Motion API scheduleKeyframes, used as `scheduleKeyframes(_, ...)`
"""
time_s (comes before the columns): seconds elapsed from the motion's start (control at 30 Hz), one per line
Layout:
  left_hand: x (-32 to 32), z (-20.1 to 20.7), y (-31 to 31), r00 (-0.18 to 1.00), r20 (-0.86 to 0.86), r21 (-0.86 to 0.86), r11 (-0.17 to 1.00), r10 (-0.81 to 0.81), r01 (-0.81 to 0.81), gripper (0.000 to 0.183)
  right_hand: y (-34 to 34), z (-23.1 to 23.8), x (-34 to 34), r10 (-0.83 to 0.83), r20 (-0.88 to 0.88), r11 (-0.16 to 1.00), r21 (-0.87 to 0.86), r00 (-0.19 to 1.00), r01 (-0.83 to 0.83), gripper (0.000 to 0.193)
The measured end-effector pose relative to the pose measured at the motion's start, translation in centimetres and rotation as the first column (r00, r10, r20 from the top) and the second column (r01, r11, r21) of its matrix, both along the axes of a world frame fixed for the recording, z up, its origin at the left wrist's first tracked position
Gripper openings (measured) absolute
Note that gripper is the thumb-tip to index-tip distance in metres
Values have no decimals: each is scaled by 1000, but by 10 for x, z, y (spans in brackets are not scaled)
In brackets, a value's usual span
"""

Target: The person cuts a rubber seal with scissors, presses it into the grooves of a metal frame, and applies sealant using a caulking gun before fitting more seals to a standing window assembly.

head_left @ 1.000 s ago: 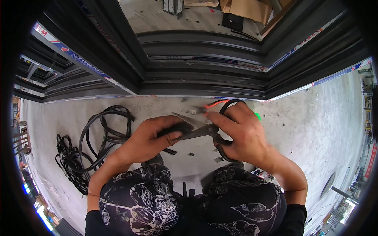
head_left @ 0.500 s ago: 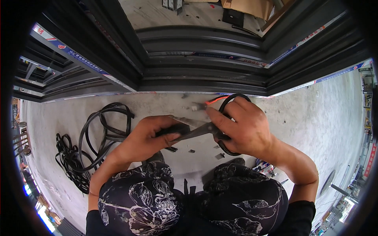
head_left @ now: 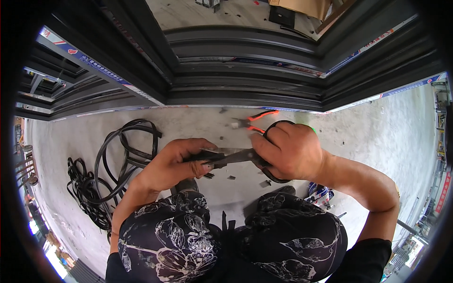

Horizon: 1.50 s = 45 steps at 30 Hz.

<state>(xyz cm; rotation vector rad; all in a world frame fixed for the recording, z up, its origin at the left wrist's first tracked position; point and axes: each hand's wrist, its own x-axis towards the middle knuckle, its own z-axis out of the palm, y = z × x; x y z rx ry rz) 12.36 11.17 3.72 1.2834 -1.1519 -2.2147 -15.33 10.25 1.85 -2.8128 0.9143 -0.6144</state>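
Observation:
Large black-handled scissors (head_left: 239, 156) are gripped in my right hand (head_left: 293, 150), their fingers wrapped through the handle loops and the blades pointing left. Between the thumb and fingers of my left hand (head_left: 171, 162) is a short black rubber strip (head_left: 209, 156), mostly covered by the hand. The blades reach across the strip at its outer end; whether they have cut into it cannot be made out. Just beyond the scissors, pliers with orange and black handles (head_left: 258, 122) lie on the concrete floor. Small black scraps (head_left: 231, 178) are scattered below the blades.
Ahead stands a large dark metal frame (head_left: 245, 97) with printed film along its edges. Loops of black rubber strip (head_left: 106, 162) and a tangled bundle (head_left: 87, 198) lie on the floor to the left. A crumpled printed wrapper (head_left: 320, 194) lies beside my right knee.
The scissor blades have come closer together over the strip. My right hand has dropped slightly, uncovering more of the pliers.

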Motion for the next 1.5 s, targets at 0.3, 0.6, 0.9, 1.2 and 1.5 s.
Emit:
scheduleKeyframes(0.3, 3, 4, 2, 989, -86, 137, 985, 121, -109, 37, 1, -9, 10, 13, 105, 998, 53, 994, -18, 26)
scheduleKeyframes(0.6, 3, -5, 1, 983, -137, 108, 988, 122, -108, 42, 3, -14, 8, -11, 136, 998, 68, 991, 1, 26)
scheduleKeyframes(0.9, -2, -12, -5, 964, -256, 97, 994, 67, -43, 34, 14, -33, 19, -136, 298, 946, 322, 945, 34, 26)
scheduleKeyframes(1.2, -3, 6, -7, 987, 158, -424, 904, 27, 43, 26, 28, -42, 0, -827, 457, 414, 889, 326, -196, 18)
scheduleKeyframes(1.5, -12, 18, -27, 956, 291, -615, 774, 42, 153, 23, 95, -146, -46, -913, 16, 299, 706, 407, 642, 26)
